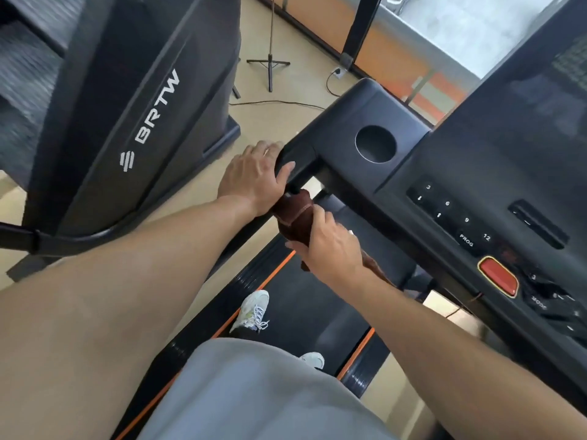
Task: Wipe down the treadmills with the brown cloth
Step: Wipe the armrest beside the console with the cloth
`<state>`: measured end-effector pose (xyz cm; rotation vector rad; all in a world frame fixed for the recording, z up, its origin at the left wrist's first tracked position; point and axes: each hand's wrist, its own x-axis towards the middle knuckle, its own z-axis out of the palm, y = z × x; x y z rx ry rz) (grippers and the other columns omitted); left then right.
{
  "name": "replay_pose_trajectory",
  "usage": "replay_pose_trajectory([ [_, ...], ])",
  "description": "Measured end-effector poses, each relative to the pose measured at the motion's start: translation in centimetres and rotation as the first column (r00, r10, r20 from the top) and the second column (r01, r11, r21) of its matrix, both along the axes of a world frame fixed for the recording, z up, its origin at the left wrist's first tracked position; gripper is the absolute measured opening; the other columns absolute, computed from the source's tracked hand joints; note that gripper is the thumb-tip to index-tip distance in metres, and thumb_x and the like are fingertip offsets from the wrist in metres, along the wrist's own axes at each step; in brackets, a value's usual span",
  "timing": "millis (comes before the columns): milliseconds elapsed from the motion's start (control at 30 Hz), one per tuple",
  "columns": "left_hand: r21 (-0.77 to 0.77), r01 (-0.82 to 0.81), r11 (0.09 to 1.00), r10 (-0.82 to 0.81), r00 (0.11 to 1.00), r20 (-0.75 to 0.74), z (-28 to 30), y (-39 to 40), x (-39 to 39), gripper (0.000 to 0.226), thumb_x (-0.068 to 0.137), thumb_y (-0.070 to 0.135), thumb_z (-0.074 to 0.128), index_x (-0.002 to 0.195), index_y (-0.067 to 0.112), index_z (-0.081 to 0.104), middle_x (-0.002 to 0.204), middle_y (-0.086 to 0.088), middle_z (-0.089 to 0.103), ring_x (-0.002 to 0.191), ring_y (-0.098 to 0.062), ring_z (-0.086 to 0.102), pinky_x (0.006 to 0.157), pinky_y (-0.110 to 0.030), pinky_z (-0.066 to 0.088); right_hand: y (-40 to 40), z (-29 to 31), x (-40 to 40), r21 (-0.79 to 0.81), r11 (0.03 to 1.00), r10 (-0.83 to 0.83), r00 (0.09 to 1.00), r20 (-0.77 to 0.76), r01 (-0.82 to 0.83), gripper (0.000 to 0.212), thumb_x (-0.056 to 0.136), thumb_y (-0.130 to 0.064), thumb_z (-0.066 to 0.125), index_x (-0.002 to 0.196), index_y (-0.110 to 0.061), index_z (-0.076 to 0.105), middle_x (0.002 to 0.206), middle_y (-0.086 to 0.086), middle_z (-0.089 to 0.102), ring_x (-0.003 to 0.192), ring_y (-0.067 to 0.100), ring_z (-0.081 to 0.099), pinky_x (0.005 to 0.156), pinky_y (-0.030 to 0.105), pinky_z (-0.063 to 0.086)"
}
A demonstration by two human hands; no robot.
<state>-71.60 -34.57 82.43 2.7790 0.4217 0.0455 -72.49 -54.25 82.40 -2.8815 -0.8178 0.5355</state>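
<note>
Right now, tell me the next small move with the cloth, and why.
Probably slide the brown cloth along the handrail. The right hand grips it around the bar, just behind the left hand that holds the rail's front.

Beige floor [286, 36], black tripod stand [269, 63], orange-trimmed wall base [320, 23], bright window [470, 30]

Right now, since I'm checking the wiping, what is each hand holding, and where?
The right hand grips the brown cloth around its bunched middle; the left hand holds the treadmill handrail near the console.
</note>
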Motion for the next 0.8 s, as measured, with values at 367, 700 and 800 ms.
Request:
replay_pose_trajectory([
  [367,-0.051,-0.008,0.999,0.008,1.000,0.006,0.6,0.0,0.0,0.049,0.109,0.041,0.029,0.147,0.014,0.047,0.145,-0.006,0.054,0.128,-0.028,0.052,0.103,-0.043,0.042,2.5,-0.1,6.5,0.030,0.884,-0.282,0.582,-0.763,0.467,0.085,0.080,-0.091,0.041,0.123,-0.025,0.072,0.120,0.000,0.073,0.110,0.020,0.068,0.109,0.040,0.047],
  [700,-0.100,-0.003,0.995,0.003,1.000,-0.002,0.7,0.1,-0.1,0.053,0.110,0.042,0.030,0.154,0.015,0.037,0.149,-0.010,0.051,0.136,-0.029,0.048,0.108,-0.044,0.039,-3.6,-0.3,0.7,-0.105,0.994,0.012,0.999,-0.042,-0.016,0.072,0.083,-0.080,0.056,0.134,-0.032,0.040,0.118,-0.004,0.069,0.097,0.025,0.069,0.078,0.042,0.055],
  [800,-0.098,-0.003,0.995,0.005,1.000,0.017,0.8,0.1,-0.1,0.051,0.110,0.041,0.031,0.154,0.017,0.037,0.145,-0.009,0.054,0.131,-0.029,0.051,0.105,-0.043,0.042,-3.8,0.0,2.7,-0.136,0.991,-0.047,0.977,-0.208,0.019,0.073,0.076,-0.093,0.044,0.122,-0.039,0.053,0.112,-0.006,0.071,0.100,0.025,0.068,0.088,0.041,0.054],
])
